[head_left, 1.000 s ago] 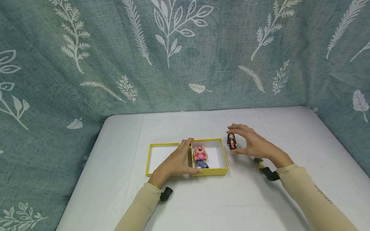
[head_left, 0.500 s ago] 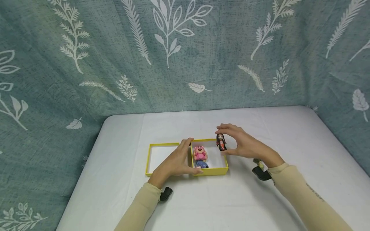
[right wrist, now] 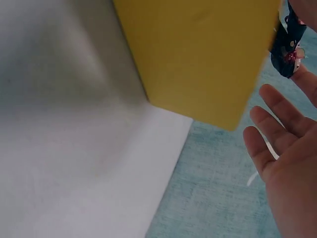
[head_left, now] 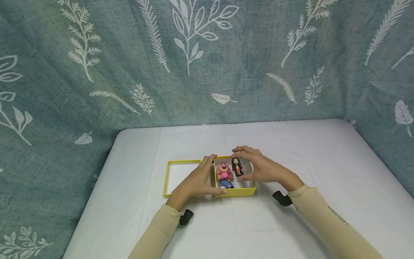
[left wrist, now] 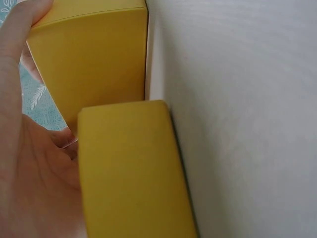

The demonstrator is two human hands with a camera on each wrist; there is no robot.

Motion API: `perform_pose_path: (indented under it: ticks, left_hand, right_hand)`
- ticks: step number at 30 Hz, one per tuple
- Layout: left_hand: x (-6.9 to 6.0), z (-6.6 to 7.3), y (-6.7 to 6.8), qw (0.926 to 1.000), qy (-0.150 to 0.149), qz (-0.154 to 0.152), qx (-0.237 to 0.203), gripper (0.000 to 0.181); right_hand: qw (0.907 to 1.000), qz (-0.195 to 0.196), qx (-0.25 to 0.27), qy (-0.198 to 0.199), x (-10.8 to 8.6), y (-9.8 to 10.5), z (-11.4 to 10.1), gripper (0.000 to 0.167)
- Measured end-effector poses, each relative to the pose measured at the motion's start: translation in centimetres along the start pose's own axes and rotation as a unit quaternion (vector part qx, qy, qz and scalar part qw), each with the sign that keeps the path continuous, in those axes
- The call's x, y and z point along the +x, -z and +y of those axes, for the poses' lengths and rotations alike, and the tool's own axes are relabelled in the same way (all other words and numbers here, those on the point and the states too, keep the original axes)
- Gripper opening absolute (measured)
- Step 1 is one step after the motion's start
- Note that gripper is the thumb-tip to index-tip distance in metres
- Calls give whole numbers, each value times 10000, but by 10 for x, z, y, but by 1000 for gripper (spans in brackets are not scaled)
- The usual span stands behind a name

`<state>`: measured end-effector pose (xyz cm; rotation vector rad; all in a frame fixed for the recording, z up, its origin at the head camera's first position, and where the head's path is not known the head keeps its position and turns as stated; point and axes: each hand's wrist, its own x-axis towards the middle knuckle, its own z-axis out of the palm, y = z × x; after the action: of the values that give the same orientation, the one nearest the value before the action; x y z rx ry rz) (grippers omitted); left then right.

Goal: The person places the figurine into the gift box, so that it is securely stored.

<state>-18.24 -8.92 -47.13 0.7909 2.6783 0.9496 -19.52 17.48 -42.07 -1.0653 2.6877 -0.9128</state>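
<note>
A yellow-edged box (head_left: 235, 192) with a white inside stands mid-table. Inside, at its left, are a pink bear figure (head_left: 224, 172) and, nearer the front, a blue figure (head_left: 226, 184). My left hand (head_left: 196, 181) holds the box's left side, thumb at the front wall and fingers at the back corner. Between thumb and index finger my right hand (head_left: 263, 167) pinches a black-haired figure (head_left: 237, 167) over the right part of the box. The right wrist view has that figure (right wrist: 287, 47) beside the yellow wall (right wrist: 198, 54), the other fingers spread.
Left of the box lies a shallow yellow-rimmed lid (head_left: 165, 180), partly behind my left hand. A white cloth covers the table (head_left: 233, 230). A green curtain with white leaf prints (head_left: 207, 86) hangs behind it.
My right hand has carried the black-haired figure leftward, from right of the box to over its inside. A small figure formerly seen near the right wrist is out of sight. My left hand has stayed put.
</note>
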Motion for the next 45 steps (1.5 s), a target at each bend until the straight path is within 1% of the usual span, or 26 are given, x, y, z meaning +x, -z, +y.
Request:
perform_pose_path:
  ticks: [5,8,14,28,37,45]
  left_hand:
    - [0,0,0,10000,21,-16,-45,124]
    - [0,0,0,10000,22,-10,-63,124]
    - [-1,1,0,9999,54,43,-82,122]
    - [-2,1,0,10000,61,29,-49,123]
    - [-1,1,0,10000,33,50,-48,123]
    - [-1,1,0,10000,87,36,-19,124]
  right_hand:
    - [9997,24,-179,156,4,-10,5,71]
    - [9996,48,-246,160,4,-13,7,71]
    - [9996,1,-270,-17,4,-17,10,70]
    - [9987,-106,-414,-290,4,-23,19,65]
    - [9980,-223,-375,-463,5,-22,21,64]
    - [9971,-327,-348,-597,6,-22,20,65]
